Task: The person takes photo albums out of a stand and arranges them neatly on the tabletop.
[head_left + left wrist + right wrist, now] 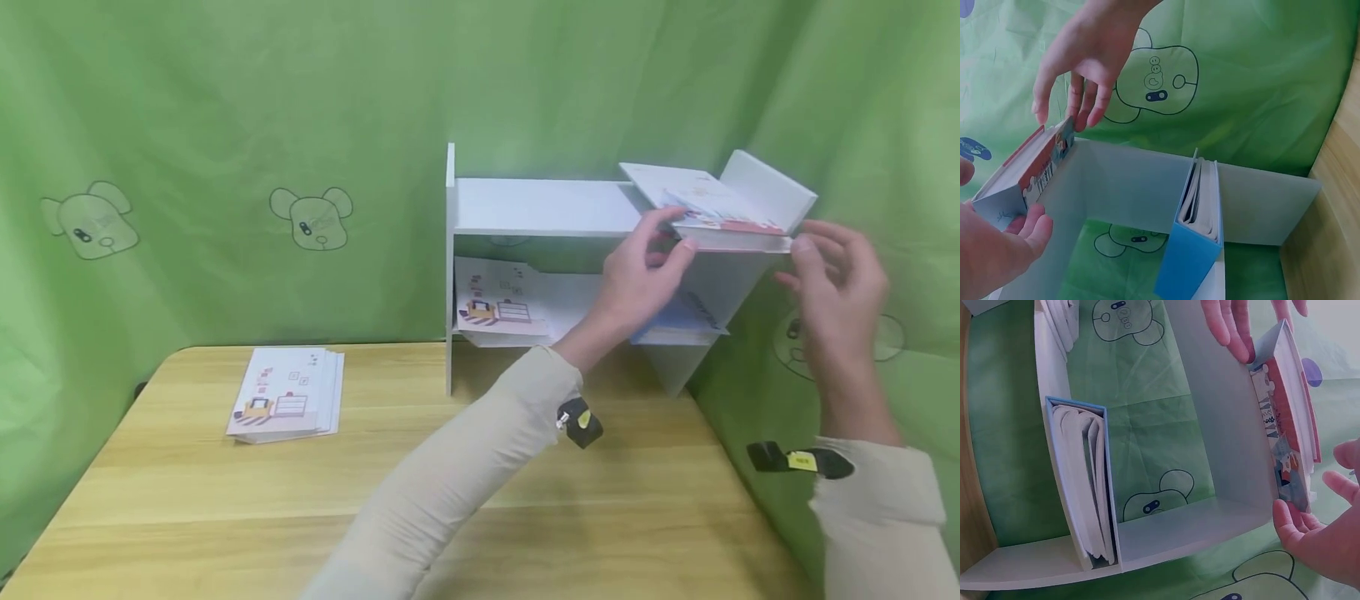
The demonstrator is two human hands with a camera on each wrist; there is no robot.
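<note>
A thick hardcover book [712, 204] with white covers and red-and-blue artwork lies flat at the right end of the white shelf unit's top board [551, 204], its page edges facing me. My left hand [648, 267] grips the left front corner, fingertips against the cover in the left wrist view. At the right front corner, my right hand [843, 292] holds the book's other end between thumb and fingers. The right wrist view shows the book's patterned cover [1282, 444] between both hands, with the right fingertips [1288, 519] at its lower corner.
White books [498, 300] and a blue book [678, 321] sit on the lower shelf. A stack of white illustrated books [281, 396] lies on the wooden table [300, 517] at left. A green curtain [225, 100] hangs behind, close to the unit's right side.
</note>
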